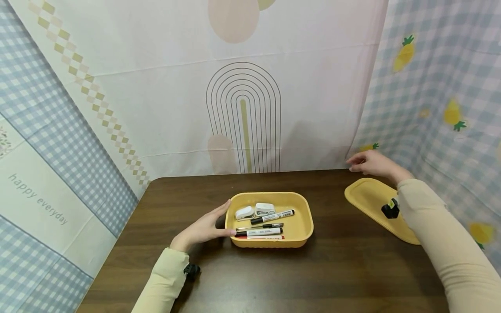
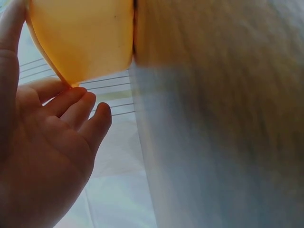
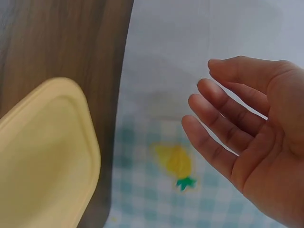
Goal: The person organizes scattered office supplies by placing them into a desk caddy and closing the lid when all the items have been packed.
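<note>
A yellow rectangular box point(image 1: 270, 244) stands on the table with its top uncovered. In it lie two small white staplers point(image 1: 265, 209), a black-capped marker point(image 1: 272, 216), a second black-capped marker point(image 1: 260, 232), a dark slim pen point(image 1: 270, 225) and a red-and-white pen point(image 1: 270, 237). My left hand point(image 1: 203, 225) touches the box's left end, thumb at the rim and fingers spread toward the back corner. In the left wrist view, fingertips point(image 2: 76, 92) meet the box's edge. My right hand point(image 1: 373, 164), holding nothing, hovers behind a yellow lid point(image 1: 365, 193), fingers loosely bent.
The lid lies at the right of the dark wooden table point(image 1: 313, 278), partly covered by my right forearm. Patterned cloth point(image 1: 313, 87) hangs behind the table's back edge and at both sides. A small black camera point(image 1: 192, 271) sits at my left wrist.
</note>
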{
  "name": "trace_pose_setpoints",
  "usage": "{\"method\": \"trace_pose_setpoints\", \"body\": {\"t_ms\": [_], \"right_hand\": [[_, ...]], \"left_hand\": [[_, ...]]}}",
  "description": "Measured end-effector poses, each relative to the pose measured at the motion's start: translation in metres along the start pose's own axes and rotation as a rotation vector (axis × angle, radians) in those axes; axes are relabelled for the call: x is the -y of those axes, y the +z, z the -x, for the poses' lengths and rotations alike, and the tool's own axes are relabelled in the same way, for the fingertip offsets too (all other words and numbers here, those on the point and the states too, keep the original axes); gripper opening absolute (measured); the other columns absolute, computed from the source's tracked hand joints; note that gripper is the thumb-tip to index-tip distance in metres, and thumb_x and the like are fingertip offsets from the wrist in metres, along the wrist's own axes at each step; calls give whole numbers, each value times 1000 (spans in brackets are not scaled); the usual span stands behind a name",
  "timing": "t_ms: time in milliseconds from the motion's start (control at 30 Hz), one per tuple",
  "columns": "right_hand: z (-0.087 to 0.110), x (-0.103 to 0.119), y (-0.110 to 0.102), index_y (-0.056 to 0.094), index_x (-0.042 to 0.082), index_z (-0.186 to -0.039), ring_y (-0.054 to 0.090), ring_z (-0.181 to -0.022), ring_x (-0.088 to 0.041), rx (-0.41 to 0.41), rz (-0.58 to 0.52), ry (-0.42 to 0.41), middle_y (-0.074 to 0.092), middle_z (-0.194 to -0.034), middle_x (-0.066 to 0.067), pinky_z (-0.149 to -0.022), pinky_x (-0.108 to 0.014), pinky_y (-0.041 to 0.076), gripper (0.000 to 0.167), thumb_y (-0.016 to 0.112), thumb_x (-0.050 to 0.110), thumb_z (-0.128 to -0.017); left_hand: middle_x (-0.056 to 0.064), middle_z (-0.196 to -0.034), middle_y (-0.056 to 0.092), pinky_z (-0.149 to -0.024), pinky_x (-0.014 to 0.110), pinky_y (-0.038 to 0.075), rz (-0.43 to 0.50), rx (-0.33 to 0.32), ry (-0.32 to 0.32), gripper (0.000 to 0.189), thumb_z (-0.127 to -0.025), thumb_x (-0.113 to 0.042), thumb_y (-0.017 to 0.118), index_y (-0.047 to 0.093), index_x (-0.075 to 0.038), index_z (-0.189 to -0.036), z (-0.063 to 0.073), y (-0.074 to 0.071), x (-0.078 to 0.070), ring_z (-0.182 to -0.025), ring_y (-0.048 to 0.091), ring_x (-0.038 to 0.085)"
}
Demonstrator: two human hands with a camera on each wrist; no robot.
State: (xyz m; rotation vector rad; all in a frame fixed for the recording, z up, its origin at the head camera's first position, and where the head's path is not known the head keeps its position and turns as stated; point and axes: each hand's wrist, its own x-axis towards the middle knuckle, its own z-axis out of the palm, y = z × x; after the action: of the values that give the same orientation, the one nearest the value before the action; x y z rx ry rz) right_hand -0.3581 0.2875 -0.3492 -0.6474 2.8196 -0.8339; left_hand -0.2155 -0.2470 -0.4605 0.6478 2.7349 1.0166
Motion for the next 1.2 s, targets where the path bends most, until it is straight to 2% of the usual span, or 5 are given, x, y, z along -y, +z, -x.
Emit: {"method": "trace_pose_setpoints", "body": {"t_ms": [267, 567, 733, 967, 1200], "right_hand": [[18, -47, -3, 54, -12, -135, 60, -109, -45, -41, -33, 89, 60, -126, -32, -77, -40, 58, 45, 58, 20, -104], [44, -93, -3, 42, -18, -140, 49, -120, -55, -46, -99, 179, 46, -137, -41, -90, -52, 53, 53, 52, 22, -107], [59, -111, -3, 35, -18, -145, 38, -127, -60, -21, -103, 262, 30, -146, -44, -98, -61, 45, 63, 50, 31, -107], [77, -133, 2, 33, -21, -144, 28, -127, -66, -15, -59, 268, 30, -143, -47, -99, -70, 34, 70, 53, 33, -105], [89, -151, 11, 30, -22, -144, 18, -129, -69, 3, -77, 314, 17, -146, -49, -100, -73, 29, 74, 53, 35, -104]], "left_hand": [[5, -167, 18, -119, 49, 24, -23, 0, -7, 105, -84, -56, 76, 19, -17, -162, 1, 1, -1, -150, 22, 26], [5, -166, 19, -119, 47, 24, -35, -14, -6, 106, -84, -57, 77, 19, -16, -162, 3, 1, -2, -150, 22, 25], [5, -166, 19, -119, 46, 24, -42, -21, 4, 106, -84, -56, 77, 18, -15, -162, 2, 1, -4, -150, 23, 23], [8, -166, 20, -119, 47, 24, -82, -17, 17, 103, -86, -55, 74, 18, -14, -162, 4, 0, -8, -150, 24, 25], [9, -166, 21, -118, 48, 26, -104, -13, 24, 102, -87, -56, 73, 19, -14, -162, 6, -1, -9, -149, 25, 26]]}}
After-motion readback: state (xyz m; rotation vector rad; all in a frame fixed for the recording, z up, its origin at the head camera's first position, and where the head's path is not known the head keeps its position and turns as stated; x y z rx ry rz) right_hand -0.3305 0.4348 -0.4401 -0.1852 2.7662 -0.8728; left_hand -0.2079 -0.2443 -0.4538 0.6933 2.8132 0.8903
